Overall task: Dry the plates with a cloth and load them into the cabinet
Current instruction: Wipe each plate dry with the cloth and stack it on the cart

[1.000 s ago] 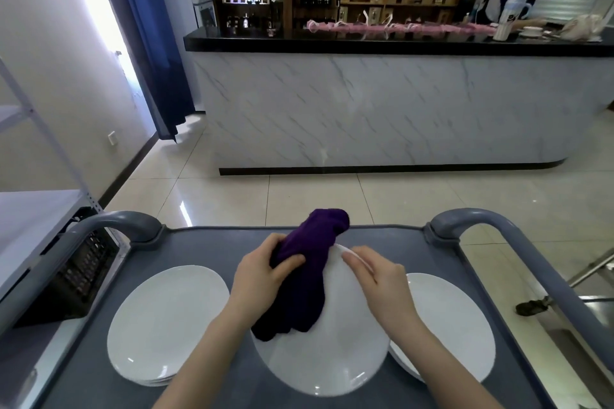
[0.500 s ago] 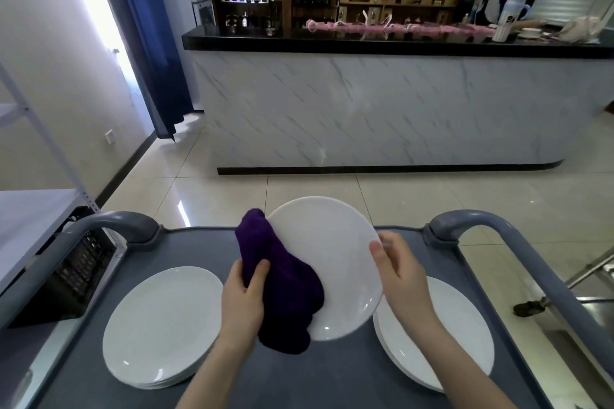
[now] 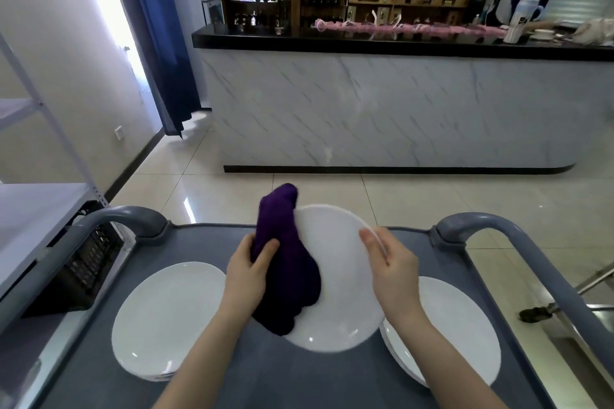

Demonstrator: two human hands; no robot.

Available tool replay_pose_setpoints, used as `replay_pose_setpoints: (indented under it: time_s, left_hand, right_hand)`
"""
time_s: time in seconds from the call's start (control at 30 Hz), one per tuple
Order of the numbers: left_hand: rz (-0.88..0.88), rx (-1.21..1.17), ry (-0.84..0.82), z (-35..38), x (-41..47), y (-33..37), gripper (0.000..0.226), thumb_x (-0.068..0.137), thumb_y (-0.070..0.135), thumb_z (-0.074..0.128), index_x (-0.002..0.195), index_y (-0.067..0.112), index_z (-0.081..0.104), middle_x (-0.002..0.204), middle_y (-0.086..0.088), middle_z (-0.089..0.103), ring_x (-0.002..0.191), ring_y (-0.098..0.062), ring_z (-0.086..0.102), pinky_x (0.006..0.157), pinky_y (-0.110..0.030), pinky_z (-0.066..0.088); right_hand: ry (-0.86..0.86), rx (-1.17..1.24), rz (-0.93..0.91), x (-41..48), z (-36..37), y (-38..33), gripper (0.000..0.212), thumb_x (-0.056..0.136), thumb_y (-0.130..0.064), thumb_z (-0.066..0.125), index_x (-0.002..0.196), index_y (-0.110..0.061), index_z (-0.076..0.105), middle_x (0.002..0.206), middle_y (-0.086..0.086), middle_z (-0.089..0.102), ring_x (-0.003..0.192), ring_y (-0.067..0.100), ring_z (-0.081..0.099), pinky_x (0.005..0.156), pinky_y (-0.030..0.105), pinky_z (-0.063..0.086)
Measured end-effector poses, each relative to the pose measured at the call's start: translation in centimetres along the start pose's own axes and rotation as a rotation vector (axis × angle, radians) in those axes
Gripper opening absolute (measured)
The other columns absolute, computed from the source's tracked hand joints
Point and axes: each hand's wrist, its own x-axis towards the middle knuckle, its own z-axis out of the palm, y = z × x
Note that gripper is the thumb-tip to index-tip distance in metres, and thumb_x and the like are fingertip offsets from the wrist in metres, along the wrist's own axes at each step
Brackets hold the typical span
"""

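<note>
Drying step: you are wiping one plate (image 3: 345, 292) with the cloth (image 3: 289, 272); by my reading, loading of this plate has not begun.
Plate: it is lifted above the cart (image 3: 206, 242) and tilted with its face toward you, between your two hands.
Left hand (image 3: 247, 276): your fingers are curled round the bunched cloth and press it onto the left part of the plate. The cloth covers that side and pokes up past the top rim.
Right hand (image 3: 393, 271): it grips the plate's right rim, and the fingers behind the plate are hidden.
Hands: they are apart across the plate, each clamped on its own thing.
Left stack (image 3: 166, 319): these plates lie flat on the cart, just beside your left forearm.
Right stack (image 3: 458, 325): these lie flat too. The held plate's lower edge overlaps them in view, and I cannot tell whether they touch.
Next move: you probably need to sweep the cloth over the bare right part, then turn the plate for its back. That calls for a firm hold on the rim, since a glazed plate may slip.
Cabinet: I cannot pick it out, though a shelf (image 3: 36, 209) stands at the far left.
</note>
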Motion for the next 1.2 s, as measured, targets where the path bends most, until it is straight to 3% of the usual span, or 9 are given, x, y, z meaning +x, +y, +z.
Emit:
replay_pose_setpoints:
  time_s: [0.13,0.27,0.4,0.5,0.63,0.7,0.87,1.07,1.2]
  left_hand:
    - [-0.279,-0.364,0.196,4.1,-3.1,-1.1,0.019,0.097,0.043,0.056,0.103,0.026,0.062,0.101,0.003,0.073,0.097,-0.018,0.069,0.086,-0.040,0.055]
    - [-0.328,-0.427,0.255,6.4,-5.0,-1.2,0.029,0.097,0.043,0.054,0.119,0.024,0.057,0.109,0.005,0.070,0.101,-0.015,0.067,0.089,-0.038,0.054]
    - [-0.223,-0.255,0.136,4.4,-3.7,-1.1,0.017,0.097,0.039,0.057,0.109,0.029,0.060,0.105,0.007,0.071,0.098,-0.012,0.067,0.090,-0.038,0.054]
    - [-0.020,0.000,0.005,1.8,-1.8,-0.8,0.005,0.095,0.033,0.062,0.099,0.035,0.060,0.092,0.020,0.070,0.087,-0.001,0.066,0.075,-0.018,0.051]
    - [0.148,0.274,-0.352,0.2,-0.1,0.6,0.019,0.090,0.025,0.069,0.095,0.040,0.058,0.089,0.027,0.068,0.081,0.006,0.063,0.065,-0.005,0.043]
    - [0.167,0.322,-0.421,0.7,0.0,0.6,0.017,0.090,0.027,0.069,0.094,0.040,0.058,0.088,0.026,0.068,0.081,0.005,0.064,0.064,-0.006,0.043]
    - [0.113,0.205,-0.104,1.6,-0.4,-0.2,0.006,0.093,0.032,0.064,0.091,0.035,0.059,0.084,0.024,0.068,0.078,0.003,0.063,0.062,-0.009,0.044]
    - [-0.339,-0.328,0.051,3.9,-2.0,-1.7,0.022,0.093,0.038,0.063,0.105,0.020,0.064,0.096,0.002,0.075,0.091,-0.017,0.072,0.079,-0.036,0.059]
    - [-0.299,-0.347,0.109,3.5,-2.0,-2.0,0.018,0.094,0.033,0.064,0.106,0.020,0.065,0.096,0.003,0.076,0.089,-0.014,0.073,0.071,-0.029,0.057]
  right_hand:
    - [0.308,0.132,0.191,-0.6,1.4,-0.2,0.033,0.102,-0.038,0.048,0.073,-0.023,0.054,0.065,-0.006,0.056,0.060,0.004,0.047,0.057,0.014,0.039]
    - [0.372,0.159,0.279,-1.0,1.7,0.5,0.029,0.104,-0.037,0.044,0.082,-0.027,0.059,0.076,-0.015,0.064,0.069,0.001,0.056,0.064,0.020,0.043]
    - [0.200,0.083,0.176,-1.0,-0.5,1.3,0.027,0.103,-0.039,0.046,0.080,-0.030,0.057,0.076,-0.011,0.062,0.067,0.000,0.054,0.059,0.012,0.042]
    - [-0.018,0.017,0.093,-0.3,-2.1,1.4,0.023,0.102,-0.033,0.051,0.081,-0.031,0.060,0.076,-0.008,0.062,0.067,0.000,0.053,0.061,0.012,0.041]
    - [-0.393,-0.187,0.022,0.6,-2.4,1.4,0.024,0.099,-0.040,0.052,0.081,-0.027,0.059,0.072,0.000,0.059,0.068,0.016,0.054,0.062,0.022,0.039]
    - [-0.439,-0.195,0.004,0.6,-1.9,1.3,0.027,0.098,-0.044,0.054,0.079,-0.026,0.060,0.070,0.000,0.056,0.067,0.017,0.051,0.062,0.024,0.038]
    - [-0.201,-0.076,-0.003,-0.2,-1.7,1.4,0.018,0.099,-0.032,0.056,0.087,-0.028,0.069,0.081,-0.011,0.069,0.075,0.006,0.061,0.067,0.017,0.044]
    - [0.322,0.123,0.248,-1.5,0.9,1.0,0.028,0.102,-0.039,0.047,0.078,-0.029,0.057,0.069,-0.018,0.061,0.062,0.000,0.052,0.059,0.014,0.041]
    - [0.150,0.114,0.242,-1.5,0.2,2.0,0.027,0.103,-0.038,0.045,0.081,-0.028,0.056,0.072,-0.012,0.061,0.066,0.004,0.053,0.065,0.027,0.044]
